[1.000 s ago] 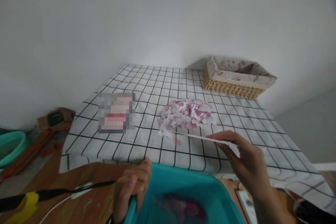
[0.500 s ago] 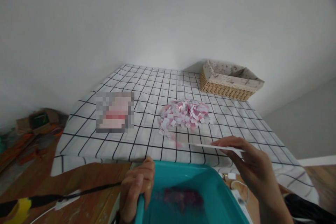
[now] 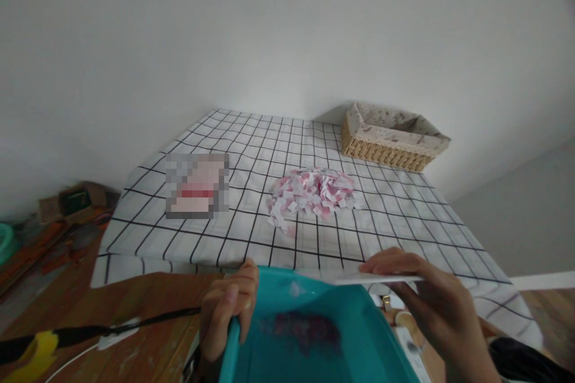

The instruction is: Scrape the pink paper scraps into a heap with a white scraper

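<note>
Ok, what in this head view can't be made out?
- Pixelated patch on the checked cloth: masked, contents unreadable.
- Dark pink mass in the teal tub: blurred.
- Tub's near side: cut off by the bottom edge.
- White card in the right hand: edge-on, face unseen.
- Left hand grips the tub rim, palm hidden.

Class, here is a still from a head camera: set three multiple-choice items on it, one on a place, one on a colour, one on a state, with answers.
1. Where does the wicker basket stand?
A. at the far right of the checked cloth
B. on the wooden floor
C. inside the tub

2. What colour is the tub?
A. red
B. teal
C. black

3. What is the right hand doing?
A. lying flat on the cloth
B. holding a thin white card
C. gripping the basket

Answers: 1 A, it sits by the wall at the cloth's far right. 2 B, its rim is teal under the left hand. 3 B, fingers pinch the card over the tub.
</note>
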A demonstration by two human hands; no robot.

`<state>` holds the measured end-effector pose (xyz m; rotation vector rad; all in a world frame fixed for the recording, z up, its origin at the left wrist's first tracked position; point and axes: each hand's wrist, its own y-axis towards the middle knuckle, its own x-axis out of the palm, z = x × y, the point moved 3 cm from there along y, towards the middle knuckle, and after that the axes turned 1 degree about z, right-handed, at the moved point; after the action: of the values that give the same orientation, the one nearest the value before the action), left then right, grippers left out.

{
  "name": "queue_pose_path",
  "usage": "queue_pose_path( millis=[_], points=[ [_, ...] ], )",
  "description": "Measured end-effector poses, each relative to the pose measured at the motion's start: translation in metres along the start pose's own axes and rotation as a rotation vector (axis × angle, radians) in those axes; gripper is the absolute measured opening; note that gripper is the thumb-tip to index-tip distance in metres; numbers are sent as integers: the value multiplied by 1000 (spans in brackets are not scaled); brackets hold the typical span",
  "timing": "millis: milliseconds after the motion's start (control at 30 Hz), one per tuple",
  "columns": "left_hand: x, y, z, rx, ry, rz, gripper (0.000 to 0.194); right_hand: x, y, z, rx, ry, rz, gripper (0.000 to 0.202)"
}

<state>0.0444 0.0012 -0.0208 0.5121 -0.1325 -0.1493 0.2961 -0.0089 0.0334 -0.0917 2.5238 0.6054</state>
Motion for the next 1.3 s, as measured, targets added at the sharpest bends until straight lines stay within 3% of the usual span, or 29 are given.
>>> queue_pose_path(
  millis=[167, 233, 367, 567, 833, 900, 1000, 1167, 1300],
  points=[
    [1, 4, 1, 34, 15, -22, 62, 1, 6, -2, 61, -98, 256, 12],
    [1, 5, 3, 55, 29, -31, 63, 5, 12, -2, 89, -151, 299, 9],
    [2, 6, 4, 47, 48, -41, 63, 12, 22, 0, 92, -214, 214, 10],
    [2, 6, 3, 38, 18, -28, 63, 11, 17, 7, 65, -92, 80, 16],
    [2, 7, 4, 30, 14, -17, 63, 6, 11, 7, 24, -16, 180, 16],
    [2, 7, 4, 29, 13, -35, 63, 7, 12, 6, 4, -1, 138, 20],
    [2, 5, 2, 31, 7, -47, 62, 10, 14, 1, -86, -11, 24, 26],
    [2, 3, 0, 25, -3, -44, 63, 11, 21, -9, -274, -63, -44, 28],
    [2, 4, 1, 14, 0, -39, 62, 15, 30, -13, -331, -129, -119, 25]
  ],
)
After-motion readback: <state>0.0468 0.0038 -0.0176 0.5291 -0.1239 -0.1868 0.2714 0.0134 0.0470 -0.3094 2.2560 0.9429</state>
